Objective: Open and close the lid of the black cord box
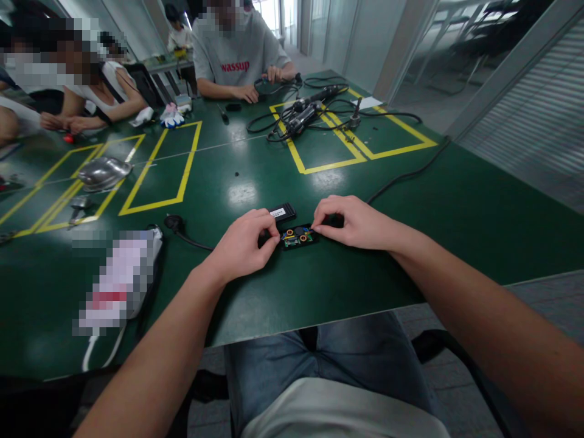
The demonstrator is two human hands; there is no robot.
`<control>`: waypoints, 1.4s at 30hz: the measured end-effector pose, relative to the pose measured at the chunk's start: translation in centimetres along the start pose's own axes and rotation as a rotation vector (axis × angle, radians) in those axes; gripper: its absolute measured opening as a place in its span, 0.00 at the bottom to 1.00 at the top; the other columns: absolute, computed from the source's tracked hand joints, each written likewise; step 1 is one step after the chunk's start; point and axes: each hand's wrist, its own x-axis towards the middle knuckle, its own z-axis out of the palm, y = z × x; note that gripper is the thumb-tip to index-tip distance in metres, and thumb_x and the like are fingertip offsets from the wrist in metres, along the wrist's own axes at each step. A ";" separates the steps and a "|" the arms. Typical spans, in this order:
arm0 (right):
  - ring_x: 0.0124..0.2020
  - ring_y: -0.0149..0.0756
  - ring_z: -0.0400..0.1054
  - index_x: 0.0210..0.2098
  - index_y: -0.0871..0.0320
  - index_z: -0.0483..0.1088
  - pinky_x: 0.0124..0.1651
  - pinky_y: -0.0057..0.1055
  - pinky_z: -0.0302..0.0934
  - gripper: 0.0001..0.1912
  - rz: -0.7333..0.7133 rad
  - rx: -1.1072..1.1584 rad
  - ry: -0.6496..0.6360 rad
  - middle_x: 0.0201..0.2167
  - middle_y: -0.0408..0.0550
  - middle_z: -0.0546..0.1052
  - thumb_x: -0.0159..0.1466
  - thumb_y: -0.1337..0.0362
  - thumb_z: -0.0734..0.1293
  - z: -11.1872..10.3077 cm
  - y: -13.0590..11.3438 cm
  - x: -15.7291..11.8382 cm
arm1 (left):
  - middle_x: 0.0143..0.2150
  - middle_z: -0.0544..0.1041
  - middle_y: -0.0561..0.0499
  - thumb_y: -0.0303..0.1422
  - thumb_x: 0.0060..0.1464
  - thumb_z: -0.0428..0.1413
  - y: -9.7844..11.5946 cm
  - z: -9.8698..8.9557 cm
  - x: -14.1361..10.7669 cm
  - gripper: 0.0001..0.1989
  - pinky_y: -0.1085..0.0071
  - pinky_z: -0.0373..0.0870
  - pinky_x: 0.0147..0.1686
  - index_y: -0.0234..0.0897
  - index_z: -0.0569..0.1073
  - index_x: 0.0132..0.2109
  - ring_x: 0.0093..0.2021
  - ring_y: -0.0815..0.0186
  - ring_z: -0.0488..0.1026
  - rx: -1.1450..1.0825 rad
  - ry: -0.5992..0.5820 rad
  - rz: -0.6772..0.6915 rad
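Observation:
A small circuit board with copper-coloured coils and coloured parts lies in a shallow black case on the green table. My left hand is closed, its thumb and fingertips pinched at the board's left end. From the other side, my right hand pinches the right end between thumb and index finger. The exact contact points are partly covered by my fingers. Just behind the board rests a black cover with a white label. A black cord with a plug leads towards my left hand, and another black cable runs towards my right hand.
A phone-like device with a white cable lies left of my left arm. Farther off are a shiny metal part, yellow tape outlines, and black power tools with tangled cords. A person sits opposite; others sit at left.

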 end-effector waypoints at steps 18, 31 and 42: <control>0.32 0.39 0.71 0.37 0.53 0.74 0.38 0.36 0.62 0.06 0.097 0.135 0.127 0.33 0.46 0.81 0.60 0.68 0.68 0.8 -0.3 0.3 | 0.53 0.88 0.44 0.34 0.67 0.64 -0.9 1.2 0.9 0.16 0.52 0.77 0.59 0.40 0.83 0.60 0.53 0.53 0.82 0.047 0.228 -0.227; 0.30 0.38 0.68 0.37 0.55 0.76 0.35 0.35 0.58 0.10 0.163 0.076 0.128 0.29 0.45 0.79 0.70 0.57 0.67 1.2 -0.4 0.5 | 0.54 0.86 0.44 0.38 0.68 0.63 0.5 1.1 0.4 0.17 0.51 0.76 0.59 0.40 0.84 0.60 0.53 0.52 0.78 -0.012 0.016 0.048; 0.29 0.37 0.69 0.36 0.54 0.77 0.36 0.35 0.60 0.08 0.122 0.028 0.114 0.28 0.44 0.78 0.68 0.58 0.70 1.4 -0.5 0.4 | 0.51 0.85 0.46 0.36 0.67 0.66 0.4 1.2 0.5 0.17 0.52 0.76 0.58 0.44 0.84 0.61 0.52 0.53 0.78 0.017 -0.004 0.026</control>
